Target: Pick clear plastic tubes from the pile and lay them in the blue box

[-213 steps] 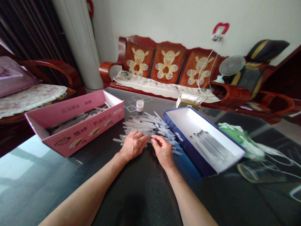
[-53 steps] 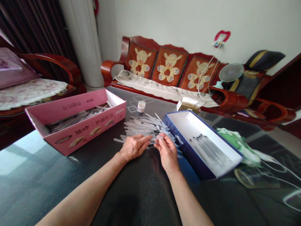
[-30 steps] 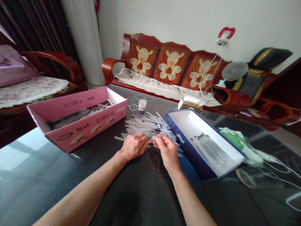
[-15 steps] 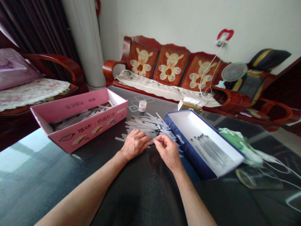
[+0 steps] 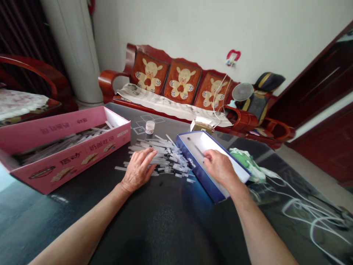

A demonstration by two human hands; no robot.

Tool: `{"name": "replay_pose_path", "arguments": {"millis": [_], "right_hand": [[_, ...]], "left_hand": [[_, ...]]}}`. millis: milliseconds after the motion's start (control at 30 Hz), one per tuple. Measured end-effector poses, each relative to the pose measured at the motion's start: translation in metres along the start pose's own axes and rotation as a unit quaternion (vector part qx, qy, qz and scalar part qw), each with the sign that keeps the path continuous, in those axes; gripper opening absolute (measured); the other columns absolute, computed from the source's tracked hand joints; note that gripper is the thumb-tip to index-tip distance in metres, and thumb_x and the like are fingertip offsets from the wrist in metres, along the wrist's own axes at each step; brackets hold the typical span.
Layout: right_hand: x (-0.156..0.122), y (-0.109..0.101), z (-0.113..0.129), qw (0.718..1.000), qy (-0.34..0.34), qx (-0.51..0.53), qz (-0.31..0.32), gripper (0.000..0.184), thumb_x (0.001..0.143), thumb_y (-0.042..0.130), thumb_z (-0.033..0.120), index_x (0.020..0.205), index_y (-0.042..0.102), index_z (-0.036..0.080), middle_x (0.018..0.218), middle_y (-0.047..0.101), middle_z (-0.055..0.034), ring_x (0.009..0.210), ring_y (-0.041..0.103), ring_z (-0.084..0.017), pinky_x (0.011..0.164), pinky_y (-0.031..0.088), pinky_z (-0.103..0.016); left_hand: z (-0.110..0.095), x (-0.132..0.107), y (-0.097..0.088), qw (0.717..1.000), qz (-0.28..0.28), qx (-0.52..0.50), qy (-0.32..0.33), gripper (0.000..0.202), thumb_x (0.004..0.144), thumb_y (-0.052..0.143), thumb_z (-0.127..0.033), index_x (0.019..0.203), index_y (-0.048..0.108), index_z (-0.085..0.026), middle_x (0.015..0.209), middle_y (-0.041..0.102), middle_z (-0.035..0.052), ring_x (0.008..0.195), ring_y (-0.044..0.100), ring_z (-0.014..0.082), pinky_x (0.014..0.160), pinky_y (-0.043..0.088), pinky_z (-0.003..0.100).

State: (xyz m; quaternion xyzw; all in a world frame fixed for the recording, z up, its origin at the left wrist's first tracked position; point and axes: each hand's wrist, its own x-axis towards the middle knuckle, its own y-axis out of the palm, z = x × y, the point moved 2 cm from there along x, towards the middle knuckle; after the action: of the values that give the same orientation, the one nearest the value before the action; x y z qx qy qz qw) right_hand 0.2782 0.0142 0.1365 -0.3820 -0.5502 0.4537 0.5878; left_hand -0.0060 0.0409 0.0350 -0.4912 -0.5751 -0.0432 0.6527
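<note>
My left hand [image 5: 140, 168] rests at the left side of a pile of slim translucent tubes [image 5: 168, 156], some with dark ends. Its fingers are stretched and slightly apart, with nothing visibly held. Over the blue box [image 5: 197, 167] with a white inside, my right hand [image 5: 220, 166] pinches a slim tube [image 5: 197, 147] with a dark tip, which points away from me. This hand hides most of the box's floor and the tubes lying there. The pile lies on the dark table between the blue box and the pink box [image 5: 91, 152].
More tubes fill the pink box on the left. A small white tub [image 5: 150, 127] stands behind the pile, and a tissue box [image 5: 202, 125] behind the blue box. To the right lie a green and white bag [image 5: 246, 163] and white cables [image 5: 299, 213].
My right hand has moved right from the pile to over the blue box, carrying a tube. My left hand has loosened and its fingers have spread. The view has turned right.
</note>
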Motion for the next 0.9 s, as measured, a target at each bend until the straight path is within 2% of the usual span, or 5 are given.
{"name": "replay_pose_path", "arguments": {"millis": [133,233,467,633,900], "right_hand": [[-0.003,0.013,-0.071,0.972,0.135,-0.120,0.151,0.020,0.077,0.052,0.016,0.081,0.070,0.020,0.079,0.070,-0.0065,0.078,0.064,-0.020,0.065,0.039,-0.026],[-0.012,0.029,-0.091,0.953,0.165,-0.146,0.209,0.019,0.073,0.053,0.014,0.074,0.071,0.021,0.081,0.071,-0.0072,0.079,0.065,-0.020,0.061,0.038,-0.025],[-0.019,0.039,-0.089,0.947,0.177,-0.157,0.218,0.017,0.072,0.055,0.015,0.075,0.071,0.022,0.082,0.071,-0.0087,0.076,0.066,-0.022,0.061,0.042,-0.028],[-0.011,0.047,-0.080,0.960,0.136,-0.152,0.189,0.018,0.081,0.052,0.023,0.081,0.069,0.022,0.090,0.069,-0.0089,0.082,0.064,-0.021,0.066,0.042,-0.028],[-0.004,0.064,-0.082,0.964,0.112,-0.147,0.191,0.017,0.079,0.052,0.016,0.072,0.066,0.019,0.078,0.066,-0.0084,0.072,0.062,-0.020,0.059,0.037,-0.027]], "left_hand": [[0.003,-0.003,0.004,1.000,-0.004,0.002,-0.003,0.045,0.086,0.053,-0.020,0.130,0.045,-0.018,0.123,0.057,0.0142,0.109,0.053,0.0262,0.091,0.044,0.041],[0.006,-0.004,0.005,1.000,-0.005,0.006,-0.008,0.042,0.087,0.051,-0.019,0.128,0.047,-0.019,0.120,0.058,0.0135,0.106,0.054,0.0252,0.090,0.044,0.040],[0.007,-0.006,0.005,1.000,-0.011,0.005,-0.018,0.040,0.087,0.049,-0.018,0.127,0.048,-0.019,0.117,0.060,0.0120,0.102,0.056,0.0244,0.089,0.045,0.039],[0.010,-0.007,0.007,0.999,-0.020,-0.002,-0.031,0.039,0.087,0.048,-0.020,0.126,0.050,-0.020,0.115,0.061,0.0120,0.101,0.057,0.0233,0.087,0.046,0.038],[0.020,-0.009,0.006,0.990,-0.076,0.032,-0.112,0.035,0.088,0.044,-0.018,0.122,0.053,-0.019,0.102,0.063,0.0097,0.090,0.057,0.0210,0.082,0.045,0.035]]}}
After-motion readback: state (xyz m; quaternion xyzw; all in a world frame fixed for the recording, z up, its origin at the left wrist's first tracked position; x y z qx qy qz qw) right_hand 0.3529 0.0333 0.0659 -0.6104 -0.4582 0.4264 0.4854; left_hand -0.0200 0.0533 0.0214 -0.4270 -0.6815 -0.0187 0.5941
